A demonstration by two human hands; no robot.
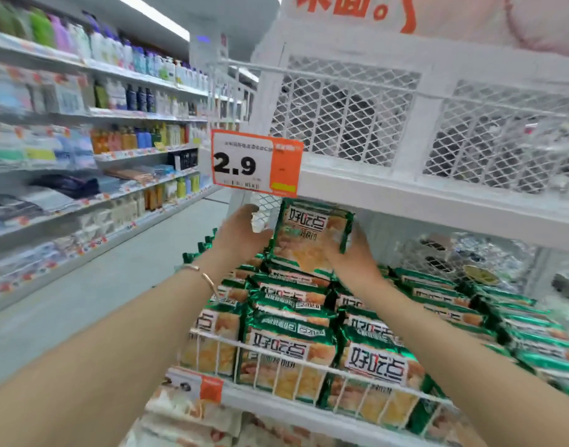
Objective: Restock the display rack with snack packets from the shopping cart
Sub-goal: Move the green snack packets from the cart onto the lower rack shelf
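Note:
A green snack packet (312, 237) stands upright at the back of the white display rack's middle shelf (309, 353). My right hand (350, 253) grips its right edge. My left hand (241, 230) is just left of the packet, fingers curled near the rack's mesh; whether it touches the packet I cannot tell. Rows of the same green packets (309, 324) fill the shelf below my hands. The shopping cart is out of view.
An upper white mesh basket (389, 130) hangs close above my hands, with an orange 2.9 price tag (255, 162) on its corner. A lower shelf holds pale packets (192, 411). Store shelves of bottles (115, 91) line the left of the aisle floor (83, 291).

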